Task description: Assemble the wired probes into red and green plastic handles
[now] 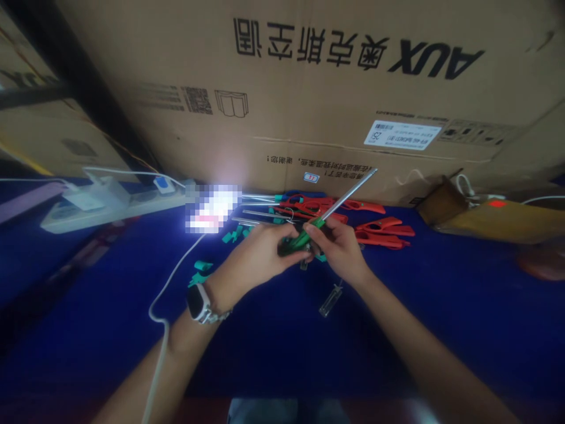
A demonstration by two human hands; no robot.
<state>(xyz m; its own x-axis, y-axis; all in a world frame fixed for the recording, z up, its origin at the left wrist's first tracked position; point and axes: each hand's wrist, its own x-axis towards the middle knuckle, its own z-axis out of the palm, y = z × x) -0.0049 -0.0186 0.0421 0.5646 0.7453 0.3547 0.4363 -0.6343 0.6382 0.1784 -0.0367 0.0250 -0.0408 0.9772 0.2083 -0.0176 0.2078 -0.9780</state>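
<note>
Between both hands is a green long-necked lighter [302,238] with its metal tube slanting up to the right. My left hand [265,247] is closed round the back of the green body. Thumb and fingers of my right hand [338,247] pinch the body near the base of the tube. Behind them lie several red lighter casings [384,232] and metal tubes [258,198]. Small teal pieces [203,266] are scattered to the left of my hands. A clear plastic piece [330,300] lies on the blue tabletop [282,341] below my right hand.
A large cardboard box [282,106] walls off the back. At left are a white power strip [115,203], a bright, blurred-out screen [214,207] and a white cable [165,294] crossing my left forearm. A brown box [441,200] and yellowish packet [503,227] lie at right.
</note>
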